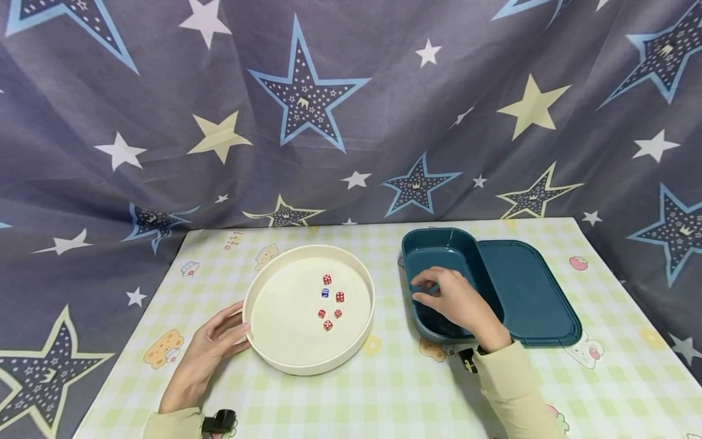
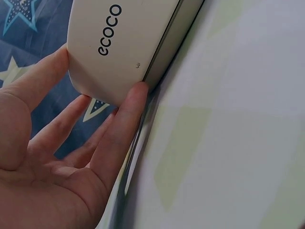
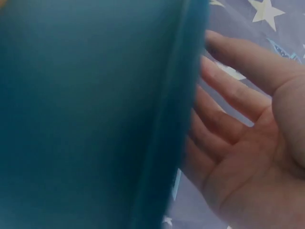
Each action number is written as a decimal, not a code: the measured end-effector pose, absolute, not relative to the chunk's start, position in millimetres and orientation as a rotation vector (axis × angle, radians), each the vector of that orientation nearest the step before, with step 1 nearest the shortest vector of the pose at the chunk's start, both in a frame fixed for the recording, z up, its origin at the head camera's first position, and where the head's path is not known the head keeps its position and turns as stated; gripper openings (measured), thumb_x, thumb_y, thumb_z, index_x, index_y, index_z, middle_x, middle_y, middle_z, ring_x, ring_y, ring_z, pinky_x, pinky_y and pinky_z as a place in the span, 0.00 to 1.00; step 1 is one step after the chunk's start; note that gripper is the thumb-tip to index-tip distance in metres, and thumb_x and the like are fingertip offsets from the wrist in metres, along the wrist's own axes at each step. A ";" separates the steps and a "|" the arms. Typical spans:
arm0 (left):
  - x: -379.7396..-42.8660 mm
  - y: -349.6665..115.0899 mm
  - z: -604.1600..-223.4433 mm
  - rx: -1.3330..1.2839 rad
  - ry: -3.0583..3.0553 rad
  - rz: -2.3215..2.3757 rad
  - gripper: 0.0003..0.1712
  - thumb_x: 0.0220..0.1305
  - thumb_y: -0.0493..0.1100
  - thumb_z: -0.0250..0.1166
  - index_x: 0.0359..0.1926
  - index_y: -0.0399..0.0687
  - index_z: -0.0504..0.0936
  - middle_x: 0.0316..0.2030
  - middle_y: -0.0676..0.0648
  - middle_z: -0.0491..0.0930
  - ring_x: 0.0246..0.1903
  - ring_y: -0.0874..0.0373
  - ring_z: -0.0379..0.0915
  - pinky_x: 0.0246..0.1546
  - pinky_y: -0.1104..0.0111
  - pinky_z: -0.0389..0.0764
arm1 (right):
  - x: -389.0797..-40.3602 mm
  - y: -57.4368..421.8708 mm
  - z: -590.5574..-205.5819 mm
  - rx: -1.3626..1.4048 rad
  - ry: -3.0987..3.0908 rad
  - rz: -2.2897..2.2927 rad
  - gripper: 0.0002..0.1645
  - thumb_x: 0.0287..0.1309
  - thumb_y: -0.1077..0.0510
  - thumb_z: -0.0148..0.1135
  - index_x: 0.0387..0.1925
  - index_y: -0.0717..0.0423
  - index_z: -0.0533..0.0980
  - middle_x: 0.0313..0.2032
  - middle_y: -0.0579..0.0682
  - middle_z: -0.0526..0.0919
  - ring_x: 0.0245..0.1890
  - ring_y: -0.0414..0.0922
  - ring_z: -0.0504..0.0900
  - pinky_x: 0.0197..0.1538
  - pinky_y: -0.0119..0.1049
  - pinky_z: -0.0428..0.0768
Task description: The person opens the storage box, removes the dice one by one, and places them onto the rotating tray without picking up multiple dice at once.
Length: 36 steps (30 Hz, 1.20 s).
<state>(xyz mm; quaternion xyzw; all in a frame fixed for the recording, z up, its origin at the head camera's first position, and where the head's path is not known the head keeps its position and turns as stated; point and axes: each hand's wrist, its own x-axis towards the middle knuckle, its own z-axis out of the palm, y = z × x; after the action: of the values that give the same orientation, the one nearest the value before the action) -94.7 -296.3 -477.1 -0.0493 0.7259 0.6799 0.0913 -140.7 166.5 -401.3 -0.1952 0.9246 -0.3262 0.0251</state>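
My left hand [image 1: 214, 344] is at the left side of a round cream tray [image 1: 274, 360]; its fingertips touch the tray's outer wall [image 2: 119, 52], which carries the print "ecoco". Several small red dice [image 1: 340, 297] and one blue die [image 1: 325, 293] lie inside, right of the tray's middle. Over a deep teal box [image 1: 439, 235] hovers my right hand [image 1: 455, 299], thumb and fingers loosely bent and apart, with nothing visible between them. In the right wrist view a blurred teal wall [image 3: 119, 119] hides the fingertips, so contact with it cannot be told.
A flat teal lid [image 1: 537, 292] lies against the box's right side. All of it stands on a table with a green-checked cloth [image 1: 263, 402]. Behind hangs a dark curtain [image 1: 351, 152] with stars. Black straps [image 1: 219, 421] circle the wrists.
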 end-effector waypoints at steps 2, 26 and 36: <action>-95.0 -296.6 -477.4 -0.148 2.158 2.019 0.39 0.69 0.45 0.65 0.75 0.48 0.59 0.65 0.42 0.67 0.52 0.63 0.80 0.53 0.64 0.85 | -140.7 170.7 -401.8 -0.580 2.865 -1.008 0.12 0.62 0.59 0.67 0.48 0.57 0.82 0.43 0.52 0.83 0.41 0.46 0.81 0.42 0.38 0.84; -93.1 -294.4 -476.9 -0.144 2.167 2.020 0.38 0.69 0.43 0.65 0.75 0.46 0.60 0.67 0.36 0.64 0.52 0.63 0.80 0.52 0.64 0.86 | -143.4 204.2 -418.8 -0.437 2.850 -0.913 0.10 0.61 0.61 0.67 0.43 0.61 0.83 0.34 0.49 0.85 0.35 0.45 0.83 0.36 0.39 0.84; -93.8 -295.5 -477.7 -0.137 2.168 2.019 0.38 0.69 0.44 0.65 0.75 0.47 0.60 0.66 0.40 0.67 0.52 0.62 0.80 0.53 0.63 0.85 | -145.1 206.8 -425.1 -0.440 2.833 -0.859 0.06 0.60 0.61 0.68 0.39 0.60 0.83 0.31 0.48 0.84 0.31 0.42 0.81 0.35 0.37 0.82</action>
<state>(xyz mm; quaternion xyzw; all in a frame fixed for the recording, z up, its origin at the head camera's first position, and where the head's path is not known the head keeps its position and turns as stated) -93.8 -295.5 -477.7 -0.0460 0.7282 0.6782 0.0879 -145.1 206.8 -425.1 -0.1467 0.9439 -0.2862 0.0744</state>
